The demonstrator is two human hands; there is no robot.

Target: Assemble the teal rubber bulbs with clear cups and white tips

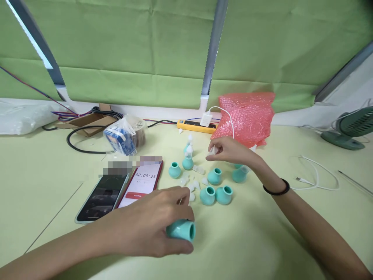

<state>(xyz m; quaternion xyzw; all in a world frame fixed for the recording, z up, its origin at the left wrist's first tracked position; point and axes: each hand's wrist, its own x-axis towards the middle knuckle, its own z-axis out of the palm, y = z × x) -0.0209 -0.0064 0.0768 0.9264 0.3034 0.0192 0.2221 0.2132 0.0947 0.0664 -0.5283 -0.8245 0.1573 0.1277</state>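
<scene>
Nearer than the lit phone (145, 177), the left hand (154, 222) clasps a teal bulb (179, 229), its mouth (192, 231) best unobstructed; right of the phone, the right hand (226, 149) pinches a translucent piece (212, 151).

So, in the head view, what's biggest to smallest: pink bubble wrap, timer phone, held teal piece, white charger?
1. Pink bubble wrap
2. Timer phone, partly covered
3. Teal piece, partly hidden by the left hand
4. White charger
</scene>
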